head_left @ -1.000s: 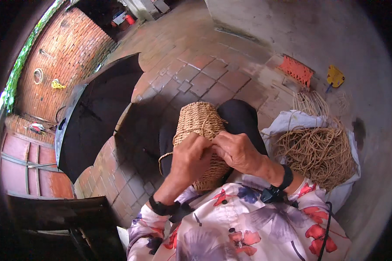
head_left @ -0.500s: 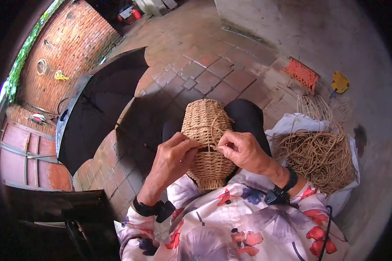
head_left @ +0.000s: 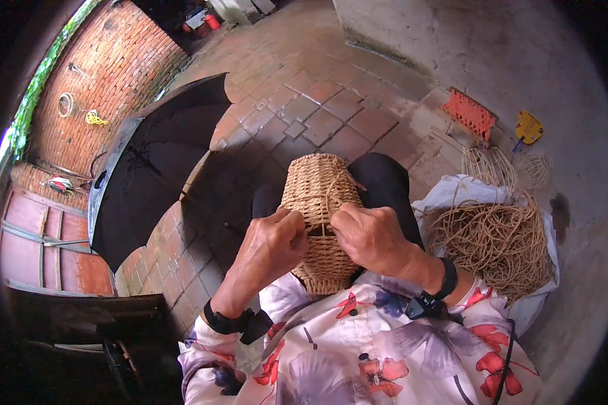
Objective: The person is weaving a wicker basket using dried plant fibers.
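On my feed, the woven basket [head_left: 312, 192] sits in the person's lap, a dark gap across its middle. I see the left hand [head_left: 273, 241] and right hand [head_left: 370, 234] flanking that gap, each grip narrow, fingers curled in; I can't tell what they pinch. Cord [head_left: 493, 246] fills a white sack [head_left: 461, 190] at right.

No text, label, brand, number or sign can be read anywhere here.

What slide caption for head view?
Left hand and right hand flank a gap in a tan, tapered, woven-fibre basket.
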The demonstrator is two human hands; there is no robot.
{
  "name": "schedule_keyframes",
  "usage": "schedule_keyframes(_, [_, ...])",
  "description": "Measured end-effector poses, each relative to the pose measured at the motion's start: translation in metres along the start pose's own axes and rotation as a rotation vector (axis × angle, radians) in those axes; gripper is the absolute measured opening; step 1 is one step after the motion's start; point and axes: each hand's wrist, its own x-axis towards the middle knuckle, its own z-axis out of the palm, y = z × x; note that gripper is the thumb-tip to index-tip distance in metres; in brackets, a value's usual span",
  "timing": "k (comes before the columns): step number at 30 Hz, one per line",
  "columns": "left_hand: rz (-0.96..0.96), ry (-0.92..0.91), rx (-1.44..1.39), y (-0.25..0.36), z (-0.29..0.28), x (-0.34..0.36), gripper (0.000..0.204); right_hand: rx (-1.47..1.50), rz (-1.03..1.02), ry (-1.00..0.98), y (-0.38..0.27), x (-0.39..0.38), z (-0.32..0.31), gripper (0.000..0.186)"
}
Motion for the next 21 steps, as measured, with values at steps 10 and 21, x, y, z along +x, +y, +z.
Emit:
schedule_keyframes(10, [-0.018,0.006,0.051,0.006,-0.009,-0.012,0.013,0.120,0.019,-0.049,0.003,-0.002,-0.001,0.013])
schedule_keyframes(21, [-0.002,-0.063,0.107,0.007,-0.016,-0.010,0.005,0.183,0.063,0.008,0.007,0.002,0.005,0.011])
